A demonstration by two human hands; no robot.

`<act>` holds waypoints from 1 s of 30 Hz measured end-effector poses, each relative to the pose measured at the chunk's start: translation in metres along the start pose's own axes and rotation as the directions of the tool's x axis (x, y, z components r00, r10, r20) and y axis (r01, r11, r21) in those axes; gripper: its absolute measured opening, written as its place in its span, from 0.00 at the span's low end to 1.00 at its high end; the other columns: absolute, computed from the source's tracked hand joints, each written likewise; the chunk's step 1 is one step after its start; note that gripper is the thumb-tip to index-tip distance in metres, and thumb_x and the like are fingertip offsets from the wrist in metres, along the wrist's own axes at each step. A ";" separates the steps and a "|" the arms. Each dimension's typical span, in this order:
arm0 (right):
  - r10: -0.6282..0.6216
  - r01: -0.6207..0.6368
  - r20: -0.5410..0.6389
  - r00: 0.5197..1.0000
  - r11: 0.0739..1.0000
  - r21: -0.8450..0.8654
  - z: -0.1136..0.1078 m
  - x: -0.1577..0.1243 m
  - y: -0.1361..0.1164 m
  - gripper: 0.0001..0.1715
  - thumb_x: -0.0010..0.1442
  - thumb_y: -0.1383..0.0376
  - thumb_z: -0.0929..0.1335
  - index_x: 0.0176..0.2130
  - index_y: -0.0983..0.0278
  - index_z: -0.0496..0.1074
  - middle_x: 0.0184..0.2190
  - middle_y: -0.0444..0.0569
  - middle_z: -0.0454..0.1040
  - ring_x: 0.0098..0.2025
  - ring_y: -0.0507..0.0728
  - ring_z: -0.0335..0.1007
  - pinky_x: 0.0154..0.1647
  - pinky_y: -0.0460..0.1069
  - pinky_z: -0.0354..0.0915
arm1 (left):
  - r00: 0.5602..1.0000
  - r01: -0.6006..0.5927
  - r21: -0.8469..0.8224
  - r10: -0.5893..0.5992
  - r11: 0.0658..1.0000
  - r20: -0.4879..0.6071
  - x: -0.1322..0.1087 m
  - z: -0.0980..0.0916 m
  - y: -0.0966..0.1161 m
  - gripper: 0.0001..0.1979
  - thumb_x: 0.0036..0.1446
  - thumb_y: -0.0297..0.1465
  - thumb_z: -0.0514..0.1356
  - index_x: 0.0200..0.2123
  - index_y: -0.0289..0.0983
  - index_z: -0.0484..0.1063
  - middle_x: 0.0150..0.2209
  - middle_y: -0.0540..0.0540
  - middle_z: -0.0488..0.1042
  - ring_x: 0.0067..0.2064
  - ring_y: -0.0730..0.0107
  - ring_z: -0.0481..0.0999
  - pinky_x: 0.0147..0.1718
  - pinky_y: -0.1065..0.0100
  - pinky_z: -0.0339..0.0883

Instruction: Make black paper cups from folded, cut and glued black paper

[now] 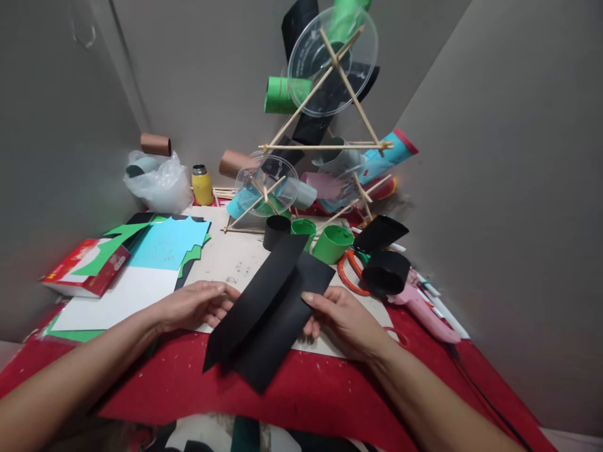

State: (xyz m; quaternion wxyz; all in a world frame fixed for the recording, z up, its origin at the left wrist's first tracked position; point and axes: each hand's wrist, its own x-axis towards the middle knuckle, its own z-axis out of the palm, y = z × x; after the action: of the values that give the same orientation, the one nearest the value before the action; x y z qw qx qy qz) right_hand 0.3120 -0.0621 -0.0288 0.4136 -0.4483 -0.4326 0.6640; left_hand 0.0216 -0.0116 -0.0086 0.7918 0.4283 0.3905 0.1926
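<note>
**Both hands on a folded black sheet**

Left hand [198, 306] and right hand [342, 317] grip opposite edges of a folded sheet of black craft paper [268, 307], fingers under, thumbs on top, likely so the crease stays put while one flap stands up. The sheet hangs low over the near edge of a beige cardboard work mat [235, 257].

Surface: red cloth-covered table [306, 392], speckled with scraps. Grey walls close in on three sides.

Behind the mat, a tall wheel model of bamboo skewers, clear plastic lids and paper tubes [330, 113], braced upright on a triangular skewer frame. At left, a stack of white, blue and green paper sheets [141, 263]. At right, rolled black paper tubes [386, 270], green paper cups [332, 243], orange-handled scissors [348, 276], pink glue gun [424, 311], all within arm's reach. Yellow bottle [202, 185] at back.
</note>
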 end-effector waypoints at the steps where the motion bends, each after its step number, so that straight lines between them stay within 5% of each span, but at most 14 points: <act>1: -0.005 0.005 -0.014 1.000 1.000 -0.003 -0.001 0.000 0.000 0.26 0.51 0.49 0.74 0.20 0.69 0.74 0.15 0.51 0.76 0.15 0.50 0.69 0.17 0.42 0.64 | 0.999 -0.031 0.007 0.031 0.999 -0.013 -0.003 -0.001 0.003 0.21 0.57 0.45 0.61 0.46 0.35 0.74 0.38 0.41 0.77 0.35 0.66 0.77 0.34 0.69 0.69; 6: -0.009 0.007 -0.054 0.999 0.999 -0.049 -0.001 0.001 0.003 0.24 0.51 0.50 0.74 0.20 0.67 0.72 0.12 0.46 0.73 0.13 0.49 0.65 0.16 0.42 0.62 | 0.973 -0.197 0.247 0.221 0.949 -0.073 -0.021 0.010 0.013 0.33 0.61 0.50 0.54 0.63 0.40 0.56 0.58 0.32 0.67 0.51 0.50 0.74 0.49 0.51 0.66; 10: -0.001 -0.004 -0.039 0.999 0.995 -0.104 0.008 0.005 0.011 0.25 0.52 0.49 0.73 0.20 0.66 0.69 0.10 0.43 0.69 0.11 0.48 0.60 0.14 0.42 0.58 | 0.939 -0.227 0.558 0.331 0.798 -0.091 -0.035 0.039 0.003 0.45 0.55 0.45 0.62 0.69 0.49 0.40 0.67 0.36 0.52 0.59 0.49 0.67 0.53 0.53 0.63; 13: 0.000 -0.005 -0.029 1.000 0.989 -0.151 0.017 0.007 0.011 0.24 0.53 0.49 0.73 0.22 0.65 0.70 0.11 0.42 0.69 0.13 0.48 0.61 0.16 0.43 0.58 | 0.922 -0.221 0.618 0.368 0.754 -0.120 -0.040 0.053 -0.004 0.51 0.51 0.38 0.67 0.69 0.52 0.37 0.69 0.37 0.49 0.59 0.47 0.66 0.49 0.56 0.67; 20: -0.136 0.120 -0.048 0.990 0.961 -0.248 0.034 0.007 -0.018 0.21 0.56 0.48 0.70 0.30 0.65 0.73 0.23 0.42 0.71 0.23 0.50 0.62 0.24 0.44 0.59 | 0.905 -0.265 0.276 0.337 0.924 -0.259 -0.049 0.031 -0.007 0.44 0.50 0.25 0.63 0.67 0.49 0.50 0.62 0.43 0.65 0.55 0.56 0.70 0.43 0.67 0.69; 25: -0.247 0.230 -0.001 0.969 0.905 -0.359 0.034 0.014 -0.040 0.23 0.57 0.47 0.69 0.29 0.64 0.70 0.24 0.42 0.67 0.25 0.51 0.59 0.25 0.45 0.57 | 0.921 -0.208 0.038 0.208 0.977 -0.330 -0.060 0.007 -0.010 0.49 0.48 0.24 0.63 0.68 0.49 0.42 0.60 0.38 0.65 0.38 0.68 0.77 0.31 0.71 0.69; 27: -0.280 0.266 0.029 0.960 0.870 -0.414 0.037 0.016 -0.049 0.23 0.58 0.47 0.68 0.27 0.64 0.69 0.22 0.41 0.64 0.24 0.50 0.56 0.24 0.45 0.54 | 0.851 -0.255 0.078 0.262 0.964 -0.455 -0.066 0.004 -0.001 0.47 0.49 0.27 0.64 0.68 0.47 0.43 0.64 0.34 0.58 0.45 0.65 0.76 0.37 0.68 0.70; 30: -0.324 0.319 0.081 0.943 0.803 -0.503 0.047 0.016 -0.062 0.24 0.58 0.47 0.68 0.23 0.62 0.64 0.20 0.39 0.57 0.23 0.50 0.52 0.23 0.46 0.50 | 0.609 -0.400 0.395 0.561 0.827 -0.560 -0.078 0.012 0.028 0.42 0.53 0.33 0.64 0.67 0.45 0.47 0.64 0.37 0.57 0.58 0.57 0.67 0.53 0.61 0.64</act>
State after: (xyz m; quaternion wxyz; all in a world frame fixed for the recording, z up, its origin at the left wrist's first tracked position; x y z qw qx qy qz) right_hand 0.2734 -0.0391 0.0368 0.3885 -0.4645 -0.6604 0.4441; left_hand -0.0163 -0.0524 0.0534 0.4662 0.5107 0.5309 0.4899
